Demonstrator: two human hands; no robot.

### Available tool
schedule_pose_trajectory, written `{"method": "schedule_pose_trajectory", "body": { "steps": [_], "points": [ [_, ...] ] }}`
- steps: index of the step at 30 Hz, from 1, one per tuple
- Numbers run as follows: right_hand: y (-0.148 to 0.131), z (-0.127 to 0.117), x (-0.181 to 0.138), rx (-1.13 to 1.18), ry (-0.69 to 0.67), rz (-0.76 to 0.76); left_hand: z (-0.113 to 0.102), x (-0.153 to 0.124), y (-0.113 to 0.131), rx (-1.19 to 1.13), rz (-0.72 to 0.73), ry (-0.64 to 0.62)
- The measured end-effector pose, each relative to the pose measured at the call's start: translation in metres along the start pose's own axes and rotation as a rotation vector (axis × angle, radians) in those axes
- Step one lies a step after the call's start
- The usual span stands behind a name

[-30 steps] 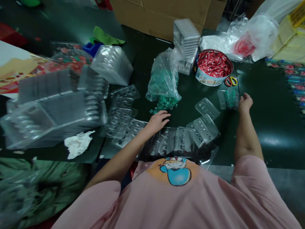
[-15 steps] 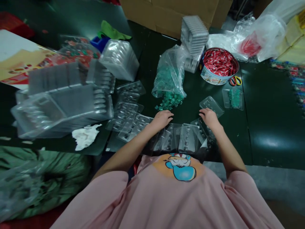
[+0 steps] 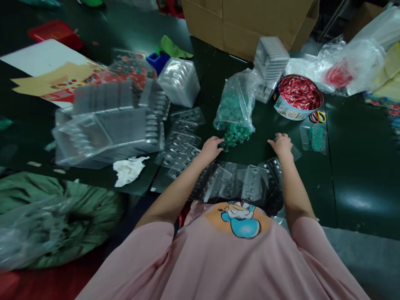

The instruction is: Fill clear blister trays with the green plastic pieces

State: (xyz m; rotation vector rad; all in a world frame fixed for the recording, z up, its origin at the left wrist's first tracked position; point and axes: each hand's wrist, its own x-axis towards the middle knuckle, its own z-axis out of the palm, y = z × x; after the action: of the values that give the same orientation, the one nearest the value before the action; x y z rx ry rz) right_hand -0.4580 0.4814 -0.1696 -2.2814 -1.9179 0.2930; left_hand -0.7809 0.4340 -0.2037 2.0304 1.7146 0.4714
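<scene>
My left hand [image 3: 212, 149] reaches to the left edge of a pile of small green translucent pieces [image 3: 237, 136], its thumb and fingers slightly apart. The pile spills from the mouth of a clear plastic bag [image 3: 239, 96] holding more of them. Over a clear plastic tray [image 3: 296, 152] lies my right hand [image 3: 282, 146], fingers spread, hiding most of that tray. Further right, another clear tray [image 3: 323, 141] carries green pieces in its middle. Several clear moulded trays [image 3: 251, 183] lie in a row between my arms, close to my body.
Stacked clear trays [image 3: 125, 133] fill the left side, with crumpled tissue [image 3: 128, 171] in front. A round tin [image 3: 295, 112] of red packets and scissors [image 3: 319, 117] stand at the right. A cardboard box [image 3: 246, 25] stands behind; a green sack [image 3: 62, 221] is at lower left.
My left hand has moved up against the edge of the green pile. My right hand has moved further over the tray and now covers most of it. The view has shifted left.
</scene>
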Motion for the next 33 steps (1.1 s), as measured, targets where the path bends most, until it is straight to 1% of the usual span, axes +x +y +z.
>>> {"method": "schedule_pose_trajectory", "body": {
  "steps": [1, 3, 5, 8, 10, 13, 15, 18, 20, 22, 24, 25, 27, 29, 31, 33],
  "points": [
    [0.009, 0.001, 0.000, -0.005, -0.061, -0.030, 0.000, 0.000, -0.001, -0.003, 0.000, 0.005],
    [0.020, 0.004, -0.004, 0.000, -0.153, -0.155, 0.001, -0.001, -0.002, -0.017, 0.017, 0.014],
    [0.018, 0.009, -0.011, 0.015, -0.198, -0.307, 0.003, 0.000, -0.001, -0.027, 0.034, 0.010],
    [0.001, 0.019, -0.026, 0.080, -0.255, -0.521, 0.006, 0.001, 0.000, -0.028, 0.041, 0.007],
    [-0.015, 0.028, -0.036, 0.153, -0.290, -0.633, 0.006, 0.001, -0.001, -0.041, 0.052, 0.015],
    [-0.034, 0.038, -0.050, 0.249, -0.321, -0.759, 0.003, -0.001, -0.003, -0.093, 0.053, 0.047],
    [-0.042, 0.040, -0.057, 0.298, -0.337, -0.809, -0.002, -0.003, -0.004, -0.136, 0.027, 0.090],
    [-0.050, 0.035, -0.061, 0.402, -0.304, -0.785, -0.010, -0.006, 0.001, -0.265, -0.036, 0.194],
    [-0.057, 0.030, -0.061, 0.528, -0.253, -0.724, -0.014, -0.007, 0.011, -0.462, -0.075, 0.233],
    [-0.064, 0.025, -0.060, 0.717, -0.245, -0.635, -0.013, -0.006, 0.025, -0.724, -0.093, 0.204],
    [-0.071, 0.023, -0.058, 0.919, -0.302, -0.532, -0.009, -0.003, 0.040, -0.953, -0.094, 0.128],
    [-0.074, 0.023, -0.058, 1.008, -0.342, -0.481, -0.006, -0.002, 0.047, -1.032, -0.095, 0.093],
    [-0.076, 0.024, -0.057, 1.143, -0.415, -0.391, 0.000, 0.001, 0.060, -1.120, -0.097, 0.043],
    [-0.074, 0.025, -0.056, 1.230, -0.454, -0.314, 0.005, 0.004, 0.069, -1.149, -0.098, 0.019],
    [-0.069, 0.024, -0.056, 1.284, -0.459, -0.248, 0.009, 0.008, 0.075, -1.151, -0.098, 0.006],
    [-0.064, 0.023, -0.055, 1.317, -0.425, -0.206, 0.012, 0.013, 0.080, -1.154, -0.097, -0.003]
  ]
}}
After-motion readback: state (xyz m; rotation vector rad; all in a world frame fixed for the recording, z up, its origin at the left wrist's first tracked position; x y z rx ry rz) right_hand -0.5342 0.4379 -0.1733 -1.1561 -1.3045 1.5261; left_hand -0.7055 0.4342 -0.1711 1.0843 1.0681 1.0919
